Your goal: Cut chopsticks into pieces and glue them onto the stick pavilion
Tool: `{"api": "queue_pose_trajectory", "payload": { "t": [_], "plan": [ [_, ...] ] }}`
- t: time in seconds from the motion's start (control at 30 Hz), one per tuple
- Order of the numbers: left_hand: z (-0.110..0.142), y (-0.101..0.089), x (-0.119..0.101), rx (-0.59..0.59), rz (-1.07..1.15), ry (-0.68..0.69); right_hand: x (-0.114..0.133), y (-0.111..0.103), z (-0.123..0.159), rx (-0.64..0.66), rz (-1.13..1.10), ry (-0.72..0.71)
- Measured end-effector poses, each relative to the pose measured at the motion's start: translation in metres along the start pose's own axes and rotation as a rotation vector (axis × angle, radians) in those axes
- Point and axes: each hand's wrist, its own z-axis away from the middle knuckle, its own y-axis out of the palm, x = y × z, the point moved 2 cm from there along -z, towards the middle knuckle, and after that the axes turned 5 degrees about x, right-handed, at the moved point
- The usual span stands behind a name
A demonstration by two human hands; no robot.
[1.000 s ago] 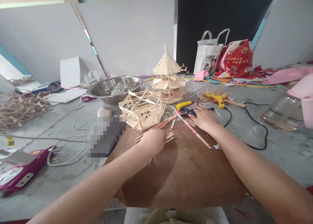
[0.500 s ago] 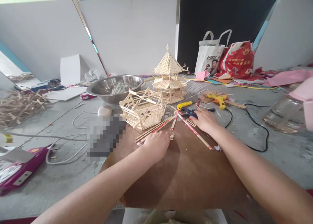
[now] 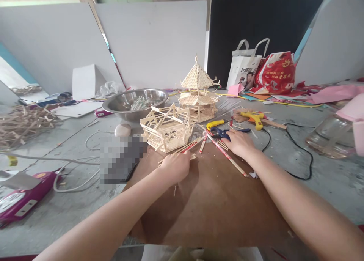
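Observation:
My left hand (image 3: 176, 167) rests low over the brown board (image 3: 224, 211), its fingers curled round thin wooden sticks (image 3: 193, 157) whose ends poke out to the right. On the right, my right hand (image 3: 240, 143) is closed at a dark blue-handled pliers (image 3: 220, 132); its fingertips are partly hidden. A yellow-handled tool (image 3: 215, 124) lies against the pliers. Between the hands, sticks in red-printed paper wrappers (image 3: 227, 154) lie loose. Just beyond my left hand stands an open stick frame (image 3: 167, 130), with a tiered stick pagoda (image 3: 197, 94) behind it.
A steel basin (image 3: 113, 107) stands behind the frame. To the right are a yellow glue gun (image 3: 256, 118) with a black cord and a glass jar (image 3: 327, 139). On the left lie a purple power strip (image 3: 34, 196), grey cables and a stick heap (image 3: 25, 124).
My left hand has shifted a little left, and the stick ends beside it have moved left too. My right hand stays at the pliers. The view has tilted slightly.

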Motion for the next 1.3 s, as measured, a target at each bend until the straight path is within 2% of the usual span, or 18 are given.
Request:
{"api": "queue_pose_trajectory", "payload": {
  "t": [0.1, 0.27, 0.53, 0.7, 1.03, 1.3],
  "plan": [
    [0.001, -0.009, 0.007, -0.028, -0.139, 0.004, 0.000, 0.000, 0.000, -0.005, -0.007, -0.011],
    [0.002, -0.021, 0.023, -0.065, -0.207, -0.105, 0.000, 0.001, 0.001, 0.001, -0.014, -0.018],
    [-0.011, -0.012, 0.039, 0.028, -0.143, -0.187, -0.002, 0.004, -0.001, -0.016, -0.016, -0.027],
    [-0.018, -0.009, 0.045, 0.016, -0.151, -0.174, -0.004, 0.006, -0.002, -0.027, -0.002, -0.031],
    [-0.032, -0.017, 0.053, 0.019, -0.123, -0.194, -0.003, 0.005, 0.000, -0.027, -0.017, -0.037],
    [-0.029, -0.020, 0.053, 0.027, -0.127, -0.219, -0.002, 0.005, 0.000, -0.033, -0.015, -0.041]
  ]
}}
